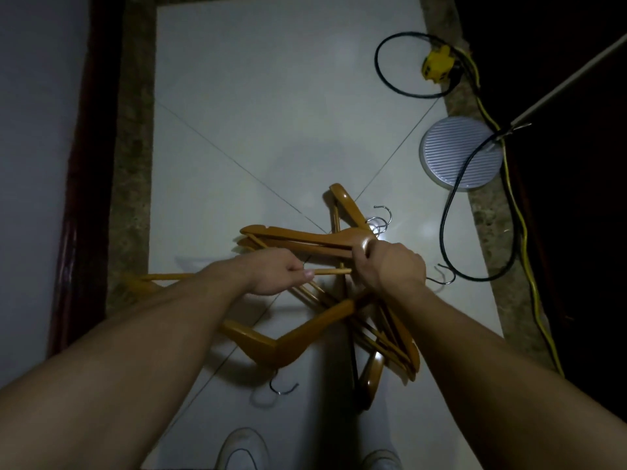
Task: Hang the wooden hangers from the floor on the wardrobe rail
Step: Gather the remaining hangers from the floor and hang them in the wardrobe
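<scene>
Pinching one hanger's thin bar (pixel 330 271), the left hand (pixel 276 274) sits beside the right hand (pixel 390 266), curled round several wooden hangers (pixel 305 237). Others lie tangled on the floor (pixel 254 130) near a round grey disc (pixel 461 154).

Dimly lit pale tiled floor (pixel 258 96) has a speckled stone border (pixel 132 164) beside a white wall (pixel 30 130).
</scene>
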Available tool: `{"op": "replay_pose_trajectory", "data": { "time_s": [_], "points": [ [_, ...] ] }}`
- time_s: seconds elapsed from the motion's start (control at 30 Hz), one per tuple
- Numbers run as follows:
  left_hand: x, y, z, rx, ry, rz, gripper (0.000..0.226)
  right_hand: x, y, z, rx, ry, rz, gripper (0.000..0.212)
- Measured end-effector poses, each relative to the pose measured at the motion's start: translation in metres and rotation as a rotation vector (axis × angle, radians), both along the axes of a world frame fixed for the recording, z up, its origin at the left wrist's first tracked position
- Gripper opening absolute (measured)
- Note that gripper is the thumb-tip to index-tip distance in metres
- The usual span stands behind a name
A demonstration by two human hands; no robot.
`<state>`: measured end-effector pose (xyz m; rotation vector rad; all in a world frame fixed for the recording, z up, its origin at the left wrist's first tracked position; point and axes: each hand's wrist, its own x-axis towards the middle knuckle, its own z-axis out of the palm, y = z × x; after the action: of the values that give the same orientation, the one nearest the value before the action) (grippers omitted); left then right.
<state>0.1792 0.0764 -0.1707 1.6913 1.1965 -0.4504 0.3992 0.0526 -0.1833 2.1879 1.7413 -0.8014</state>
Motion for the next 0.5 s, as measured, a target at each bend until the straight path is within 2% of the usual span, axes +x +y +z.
{"op": "replay_pose_trajectory", "data": {
  "time_s": [0.07,0.13,0.2,0.23,0.3,0.37,0.43,0.5],
  "points": [
    [0.003,0.017,0.015,0.064,0.052,-0.045,0.045,0.002,0.003,0.007,0.103,0.024,-0.045,0.05],
    [0.0,0.03,0.026,0.11,0.082,-0.031,0.045,0.004,0.003,0.011,0.319,0.146,-0.183,0.048],
    [-0.008,0.039,0.03,0.141,0.059,0.09,0.048,0.008,0.002,0.014,0.511,0.333,-0.385,0.053],
    [-0.013,0.041,0.031,0.156,0.033,0.194,0.05,0.012,0.0,0.011,0.546,0.391,-0.473,0.056],
    [-0.022,0.041,0.032,0.18,-0.016,0.431,0.054,0.021,-0.007,0.001,0.424,0.409,-0.549,0.06],
    [-0.027,0.034,0.03,0.154,-0.048,0.666,0.053,0.029,-0.016,-0.009,0.162,0.431,-0.488,0.066],
    [-0.029,0.026,0.023,0.061,-0.138,0.903,0.051,0.028,-0.024,-0.012,-0.057,0.594,-0.442,0.069],
    [-0.029,0.017,0.013,-0.026,-0.253,1.132,0.051,0.016,-0.025,-0.009,-0.154,0.776,-0.466,0.076]
  ]
}}
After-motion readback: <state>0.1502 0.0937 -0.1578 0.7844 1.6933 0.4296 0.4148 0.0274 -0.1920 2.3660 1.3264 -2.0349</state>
